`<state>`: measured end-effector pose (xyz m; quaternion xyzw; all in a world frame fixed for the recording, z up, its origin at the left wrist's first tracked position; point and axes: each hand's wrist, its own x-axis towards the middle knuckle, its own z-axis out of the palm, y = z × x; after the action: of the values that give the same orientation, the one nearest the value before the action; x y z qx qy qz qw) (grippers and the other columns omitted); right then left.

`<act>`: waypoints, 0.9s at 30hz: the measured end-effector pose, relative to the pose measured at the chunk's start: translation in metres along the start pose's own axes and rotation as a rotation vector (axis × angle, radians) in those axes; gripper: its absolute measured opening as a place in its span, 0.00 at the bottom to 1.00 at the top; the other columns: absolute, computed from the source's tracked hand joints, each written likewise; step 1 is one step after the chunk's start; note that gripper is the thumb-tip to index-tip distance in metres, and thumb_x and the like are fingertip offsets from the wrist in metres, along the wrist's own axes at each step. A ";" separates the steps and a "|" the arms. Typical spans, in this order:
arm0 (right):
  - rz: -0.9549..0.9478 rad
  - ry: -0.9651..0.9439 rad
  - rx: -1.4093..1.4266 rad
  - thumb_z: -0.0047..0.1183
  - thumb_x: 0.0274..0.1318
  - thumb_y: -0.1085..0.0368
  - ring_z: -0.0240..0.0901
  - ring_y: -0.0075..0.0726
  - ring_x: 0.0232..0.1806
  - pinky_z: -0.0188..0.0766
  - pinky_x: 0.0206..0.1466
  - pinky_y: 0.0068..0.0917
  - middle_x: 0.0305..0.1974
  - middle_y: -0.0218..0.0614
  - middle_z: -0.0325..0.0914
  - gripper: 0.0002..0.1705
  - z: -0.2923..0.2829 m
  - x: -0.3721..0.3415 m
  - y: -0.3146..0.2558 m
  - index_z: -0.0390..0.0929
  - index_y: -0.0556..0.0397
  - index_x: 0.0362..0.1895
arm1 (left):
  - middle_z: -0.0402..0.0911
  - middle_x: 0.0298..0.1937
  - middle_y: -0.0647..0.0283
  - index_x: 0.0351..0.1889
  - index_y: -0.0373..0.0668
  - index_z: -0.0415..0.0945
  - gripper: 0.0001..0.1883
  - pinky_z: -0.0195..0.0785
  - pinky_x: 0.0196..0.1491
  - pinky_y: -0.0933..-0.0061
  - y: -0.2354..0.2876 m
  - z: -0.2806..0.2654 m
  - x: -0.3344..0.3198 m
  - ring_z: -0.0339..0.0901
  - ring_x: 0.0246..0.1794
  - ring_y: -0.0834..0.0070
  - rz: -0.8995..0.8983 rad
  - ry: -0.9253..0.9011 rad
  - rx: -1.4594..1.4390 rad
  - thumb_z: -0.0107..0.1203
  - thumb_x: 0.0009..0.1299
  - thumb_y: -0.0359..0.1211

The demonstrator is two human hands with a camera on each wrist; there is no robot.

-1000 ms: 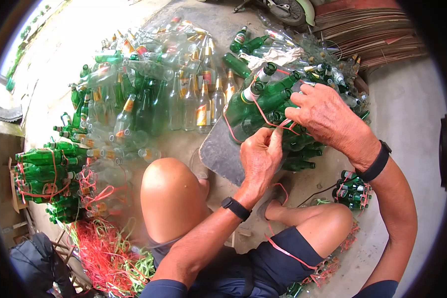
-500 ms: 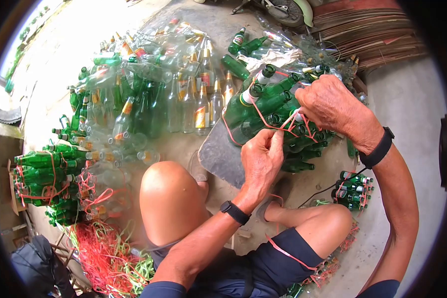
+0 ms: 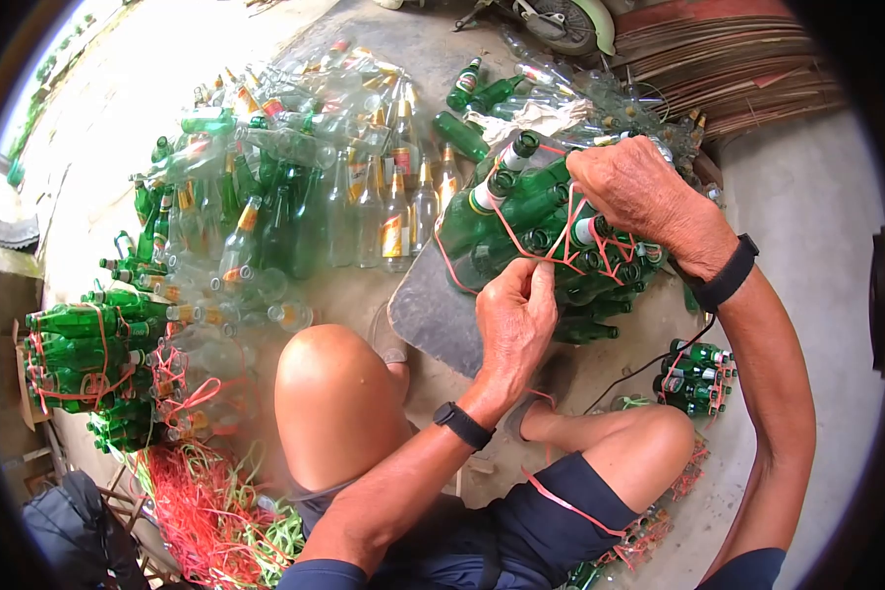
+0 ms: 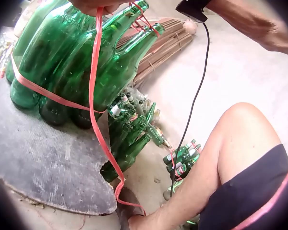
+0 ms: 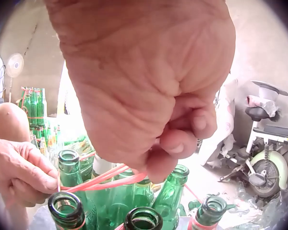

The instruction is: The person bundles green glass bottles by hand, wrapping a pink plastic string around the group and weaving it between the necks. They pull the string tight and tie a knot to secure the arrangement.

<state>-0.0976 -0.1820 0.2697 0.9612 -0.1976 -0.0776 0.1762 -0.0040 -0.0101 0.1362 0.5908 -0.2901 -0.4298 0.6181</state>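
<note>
A bundle of green glass bottles (image 3: 470,231) stands on a dark, worn board (image 3: 433,315), necks up and leaning. Around the bottle bodies and among the necks runs pink plastic strapping (image 4: 92,81). My left hand (image 3: 517,317) pinches the strapping between thumb and forefinger at the near side of the necks; a loose length hangs from it toward the foot in the left wrist view. Above the far necks, my right hand (image 3: 644,197) has its fingers curled round a strand (image 5: 105,181), pulled taut between both hands in the right wrist view.
Clear bottles (image 3: 398,221) with orange labels crowd the floor ahead. Tied green bundles (image 3: 74,329) lie at left, above a tangle of red and green strapping (image 3: 206,511). Another small bundle (image 3: 693,379) sits at right. A black cable (image 4: 196,100) hangs from the right wrist. A scooter (image 5: 269,167) stands behind.
My right hand has moved up and away from the left, drawing the strand out over the necks into a longer taut line. The left hand keeps its pinch in nearly the same place.
</note>
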 end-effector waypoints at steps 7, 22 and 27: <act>-0.007 0.113 0.136 0.54 0.61 0.70 0.84 0.55 0.35 0.79 0.36 0.48 0.31 0.43 0.83 0.03 0.010 0.004 0.000 0.73 0.53 0.34 | 0.76 0.22 0.57 0.42 0.34 0.84 0.11 0.69 0.31 0.67 0.005 0.002 -0.003 0.68 0.23 0.80 -0.013 0.001 -0.023 0.58 0.79 0.34; -0.006 0.105 0.311 0.54 0.57 0.73 0.79 0.64 0.36 0.74 0.36 0.54 0.27 0.52 0.77 0.04 0.014 0.024 0.000 0.72 0.57 0.30 | 0.70 0.21 0.58 0.45 0.35 0.83 0.10 0.65 0.29 0.67 0.003 0.004 -0.004 0.63 0.23 0.81 0.030 0.026 -0.041 0.55 0.81 0.33; -0.070 0.000 0.602 0.55 0.58 0.71 0.79 0.57 0.27 0.74 0.32 0.45 0.23 0.49 0.77 0.06 0.017 0.038 0.012 0.76 0.61 0.29 | 0.71 0.21 0.58 0.45 0.35 0.83 0.10 0.66 0.29 0.67 0.008 0.002 -0.005 0.63 0.23 0.81 0.004 0.007 -0.031 0.55 0.81 0.32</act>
<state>-0.0712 -0.2132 0.2551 0.9765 -0.1784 -0.0216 -0.1193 -0.0063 -0.0073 0.1445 0.5821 -0.2822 -0.4309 0.6292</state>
